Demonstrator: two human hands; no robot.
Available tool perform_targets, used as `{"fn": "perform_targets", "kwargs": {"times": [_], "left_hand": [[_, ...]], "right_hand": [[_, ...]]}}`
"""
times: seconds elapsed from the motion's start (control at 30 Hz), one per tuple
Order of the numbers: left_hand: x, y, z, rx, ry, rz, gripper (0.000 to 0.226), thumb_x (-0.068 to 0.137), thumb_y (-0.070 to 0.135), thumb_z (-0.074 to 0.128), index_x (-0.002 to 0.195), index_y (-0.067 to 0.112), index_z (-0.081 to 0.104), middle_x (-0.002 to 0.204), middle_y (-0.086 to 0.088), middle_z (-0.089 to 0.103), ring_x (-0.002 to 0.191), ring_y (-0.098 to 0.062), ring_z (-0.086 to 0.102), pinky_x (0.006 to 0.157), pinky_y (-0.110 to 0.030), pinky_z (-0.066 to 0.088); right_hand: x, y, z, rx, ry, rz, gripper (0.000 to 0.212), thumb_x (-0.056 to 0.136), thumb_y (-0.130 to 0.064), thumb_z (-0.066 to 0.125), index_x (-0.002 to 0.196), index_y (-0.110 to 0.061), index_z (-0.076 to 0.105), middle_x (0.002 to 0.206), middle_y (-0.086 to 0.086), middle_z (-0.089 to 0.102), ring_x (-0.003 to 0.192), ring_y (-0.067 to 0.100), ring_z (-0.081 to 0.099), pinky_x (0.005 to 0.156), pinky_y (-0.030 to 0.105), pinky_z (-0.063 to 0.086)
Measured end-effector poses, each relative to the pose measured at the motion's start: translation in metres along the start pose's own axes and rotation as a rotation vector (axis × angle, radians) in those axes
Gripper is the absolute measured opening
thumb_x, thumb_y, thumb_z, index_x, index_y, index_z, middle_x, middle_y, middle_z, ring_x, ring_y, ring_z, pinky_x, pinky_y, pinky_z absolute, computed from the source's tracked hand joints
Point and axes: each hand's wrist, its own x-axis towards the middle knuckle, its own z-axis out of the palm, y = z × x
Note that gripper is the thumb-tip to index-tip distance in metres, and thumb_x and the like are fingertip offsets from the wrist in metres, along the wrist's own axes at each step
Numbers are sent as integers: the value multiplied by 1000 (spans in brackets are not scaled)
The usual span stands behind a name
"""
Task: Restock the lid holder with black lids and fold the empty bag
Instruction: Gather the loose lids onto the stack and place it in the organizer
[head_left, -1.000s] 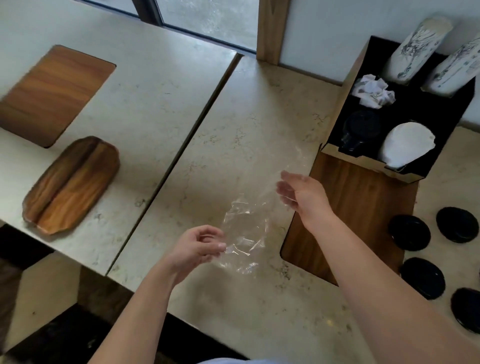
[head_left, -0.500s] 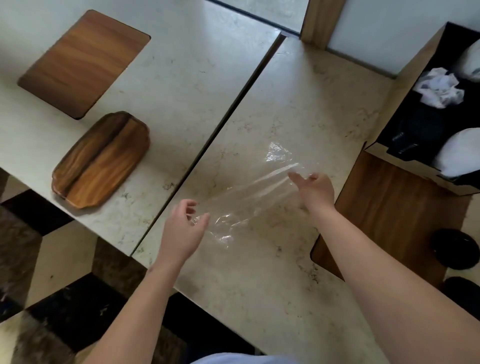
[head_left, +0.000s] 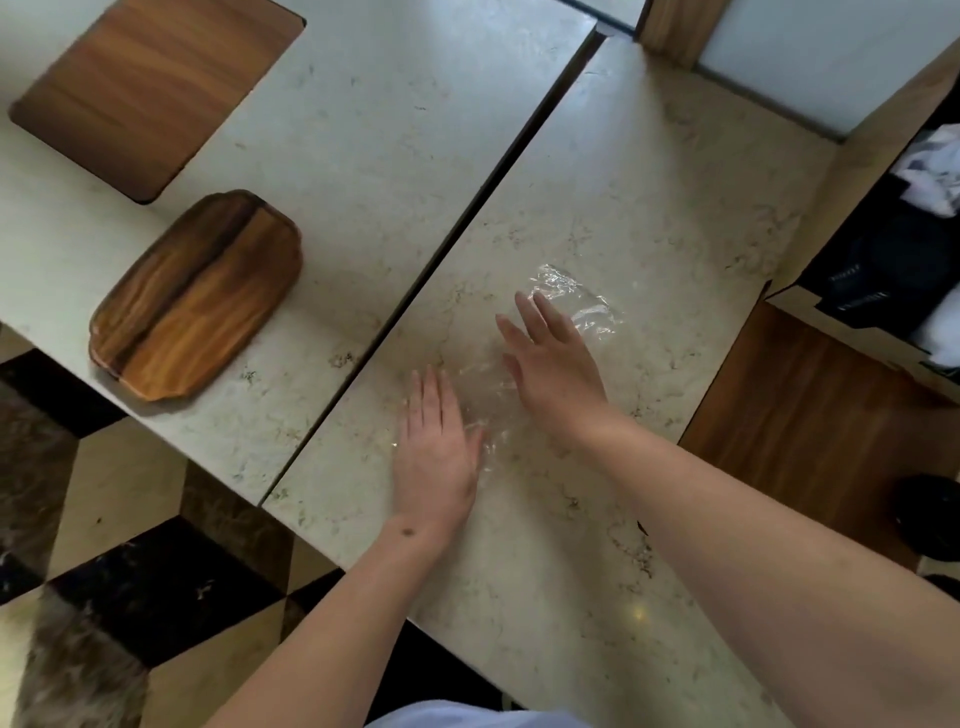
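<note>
Soft daylight comes from the top; the counter (head_left: 597, 171) shines there. The bag (head_left: 576, 306) glints. Edges are bent and slightly blurred.

Empty bag (head_left: 576, 306) — clear thin plastic film, crinkled, glossy where it catches light. Counter (head_left: 649, 197): pale speckled stone look, smooth, soft sheen. Tray (head_left: 197, 296) — streaked brown wood, satin finish. Inset panel (head_left: 150, 88): flat wood grain, matt.

Left hand (head_left: 436, 457): flat, palm down, fingers together toward 12 o'clock.
Right hand (head_left: 558, 364): flat, fingers spread toward 11 o'clock.
</note>
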Motion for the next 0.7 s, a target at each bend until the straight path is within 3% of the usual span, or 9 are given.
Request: {"fn": "perform_targets", "kwargs": {"times": [0.1, 0.23, 0.3, 0.43, 0.6, 0.7], "left_hand": [[-1, -7, 14, 60, 1, 79, 78, 105, 52, 37, 159, -3, 29, 163, -31, 33, 153, -47, 29, 121, -60, 32], [-9, -23, 27, 143, 13, 161, 78, 104, 64, 27, 165, 18, 12, 171, -24, 15, 159, -40, 7, 128, -53, 10], [-11, -31, 31, 158, 47, 267, 74, 105, 63, 29, 165, 24, 16, 171, -20, 15, 160, -39, 5, 128, -54, 9], [-7, -46, 36, 214, 99, 492, 64, 107, 58, 32, 161, 22, 37, 168, -15, 30, 156, -39, 25, 126, -57, 22], [-3, -42, 22, 264, 20, 488, 70, 100, 62, 41, 156, 21, 48, 163, -18, 39, 152, -41, 35, 119, -62, 34], [-1, -24, -2, 331, -145, 389, 74, 96, 66, 41, 157, 25, 45, 165, -17, 39, 153, -43, 33, 122, -67, 21]], "right_hand": [[5, 8, 10, -22, -20, 39, 56, 109, -39, 24, 163, -23, 22, 175, 9, 5, 161, 27, -2, 129, 47, 4], [3, 23, 21, -117, 3, 43, 65, 108, -53, 21, 166, -23, 12, 174, 10, 4, 161, 26, -3, 129, 49, -2], [4, 28, 25, -139, 33, 38, 66, 108, -54, 24, 166, -24, 13, 174, 8, 6, 161, 26, -1, 129, 49, -4], [5, 32, 29, -150, 64, 28, 68, 107, -56, 30, 165, -25, 16, 174, 8, 10, 161, 27, 3, 128, 52, -2], [8, 34, 15, -202, -46, 25, 72, 103, -66, 18, 166, -31, 6, 175, 2, 0, 161, 24, -6, 127, 55, -4], [6, 30, -5, -204, -124, 95, 73, 103, -67, 18, 165, -34, -3, 175, 2, -6, 160, 26, -10, 127, 56, -3]]}}
